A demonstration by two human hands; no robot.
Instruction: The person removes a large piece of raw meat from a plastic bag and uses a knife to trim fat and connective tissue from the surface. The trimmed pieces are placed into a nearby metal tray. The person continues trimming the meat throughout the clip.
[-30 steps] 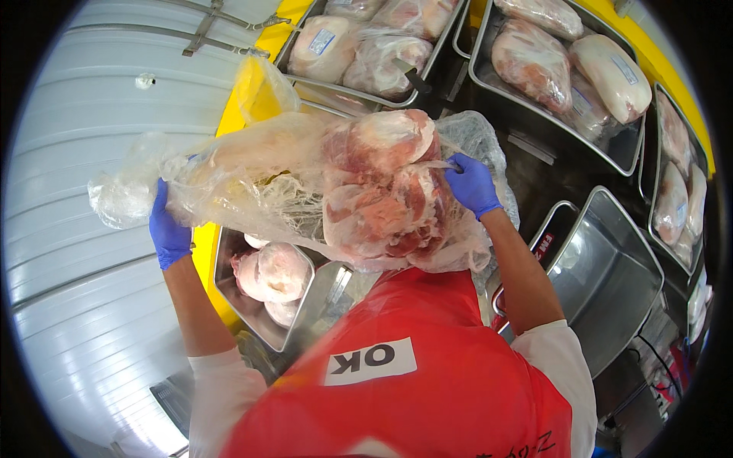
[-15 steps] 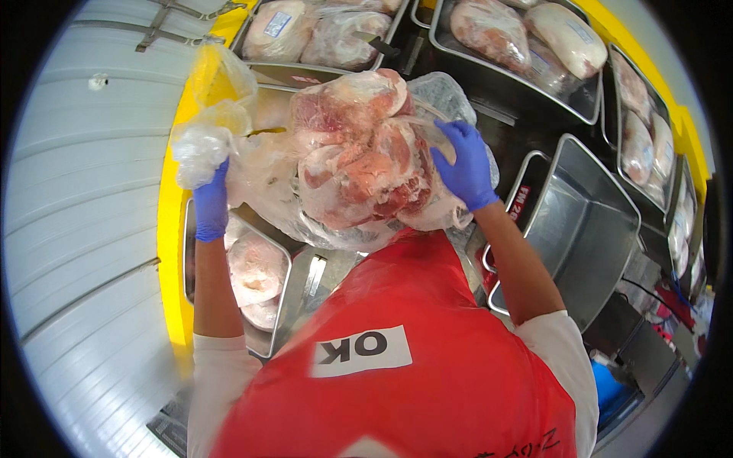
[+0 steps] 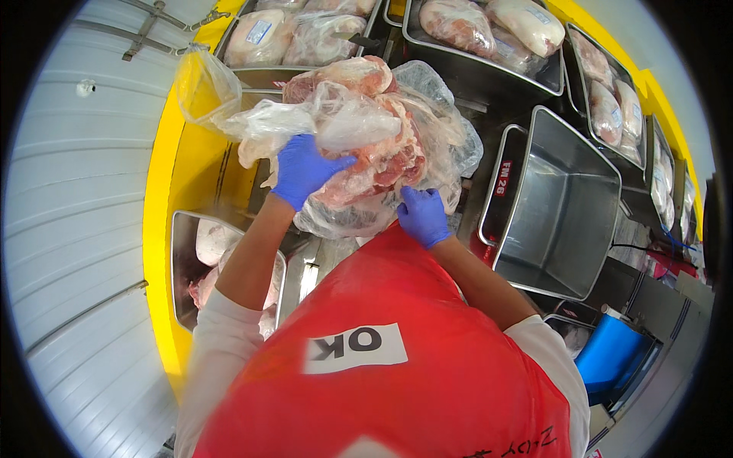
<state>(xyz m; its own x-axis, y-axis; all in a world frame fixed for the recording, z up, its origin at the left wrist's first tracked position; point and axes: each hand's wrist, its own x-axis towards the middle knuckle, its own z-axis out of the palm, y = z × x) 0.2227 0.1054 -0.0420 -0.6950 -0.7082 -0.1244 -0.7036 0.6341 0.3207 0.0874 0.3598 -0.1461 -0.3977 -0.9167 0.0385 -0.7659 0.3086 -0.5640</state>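
Raw pink-red meat pieces (image 3: 395,164) lie bunched in a loose clear plastic bag (image 3: 355,122), whose crumpled end is folded over their top. My left hand (image 3: 304,172), in a blue glove, grips the bag at its left side, thumb stretched over the meat, fingertips partly hidden by plastic. My right hand (image 3: 421,215), also gloved, is at the bag's near lower right edge with fingers curled on the plastic. My red apron front sits just below both hands.
Steel trays (image 3: 561,76) of bagged meat line the back and right. A steel bin (image 3: 557,198) stands beside my right arm, a meat tray (image 3: 183,267) beside my left. A blue roll (image 3: 611,355) is at lower right. Yellow edging (image 3: 164,175) borders a white panelled surface.
My left hand has swung rightward, bringing the bag's loose end over the meat. My right hand has dropped to the bag's lower edge. The view has shifted, so surrounding trays appear higher and further left.
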